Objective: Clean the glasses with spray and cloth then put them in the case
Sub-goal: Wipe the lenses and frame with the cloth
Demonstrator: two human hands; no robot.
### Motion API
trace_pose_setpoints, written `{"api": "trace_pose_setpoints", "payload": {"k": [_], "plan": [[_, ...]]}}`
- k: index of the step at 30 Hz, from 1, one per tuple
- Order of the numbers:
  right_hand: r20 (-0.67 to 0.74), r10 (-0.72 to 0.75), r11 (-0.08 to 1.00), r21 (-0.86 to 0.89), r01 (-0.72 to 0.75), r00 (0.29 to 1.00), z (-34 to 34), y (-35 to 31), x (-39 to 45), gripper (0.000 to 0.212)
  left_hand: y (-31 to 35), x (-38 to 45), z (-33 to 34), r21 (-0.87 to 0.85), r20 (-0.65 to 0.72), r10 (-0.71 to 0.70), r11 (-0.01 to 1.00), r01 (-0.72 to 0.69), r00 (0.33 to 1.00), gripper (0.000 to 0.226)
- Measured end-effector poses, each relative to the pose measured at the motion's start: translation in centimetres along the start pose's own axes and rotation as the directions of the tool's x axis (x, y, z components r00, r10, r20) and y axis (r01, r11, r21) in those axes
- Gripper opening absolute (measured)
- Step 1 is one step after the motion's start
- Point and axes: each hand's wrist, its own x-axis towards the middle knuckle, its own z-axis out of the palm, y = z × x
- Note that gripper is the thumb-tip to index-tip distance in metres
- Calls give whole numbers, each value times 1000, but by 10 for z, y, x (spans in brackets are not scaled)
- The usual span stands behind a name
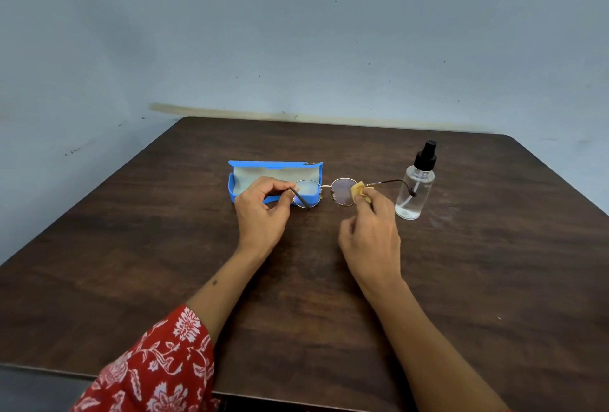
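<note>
The glasses (324, 192) lie crosswise between the hands, the left hand (263, 205) pinching the left end while the right hand (369, 230) presses the cloth (359, 192) to the nearer right lens.

Left hand (263, 205) grips glasses (324, 192); right hand (370, 230) presses cloth (359, 192) on lens.

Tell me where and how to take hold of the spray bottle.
Grip the spray bottle round its clear, straight-sided body, just under the black pump top. Come from its right side, which is open table; on its left, the glasses temple tip crosses in front of it, and the right hand works there with the cloth.
</note>
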Motion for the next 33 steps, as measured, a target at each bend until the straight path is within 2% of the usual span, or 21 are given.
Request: {"api": "trace_pose_setpoints", "payload": {"k": [2,6,11,17,22,27,33], "plan": [[-6,-13,1000,-6,13,1000,0,0,0,43,0,0,1,-2,0,6,1000,-6,1000,8],[7,-136,991,17,136,991,2,-5,-3,46,1,-1,0,2,5,6,1000,-6,1000,5],[23,19,1000,-8,-19,1000,0,0,0,43,0,0,0,11,1,9,1000,-9,1000,9],[1,-153,988,14,153,988,3,-6,-3,46,0,0,0,14,6,-11,1000,11,1000,8],[-15,-5,1000,-12,5,1000,0,-1,-1,41,1,-1,1,19,0,5,1000,-5,1000,7],[14,-139,990,1,139,990,2,-7,-3,45,1,0,1,12,8,-2,1000,1,1000,5],[-20,2,1000,-10,-2,1000,1,0,-1,42,1,-1,2,10,-1,14,1000,-14,1000,7]]}}
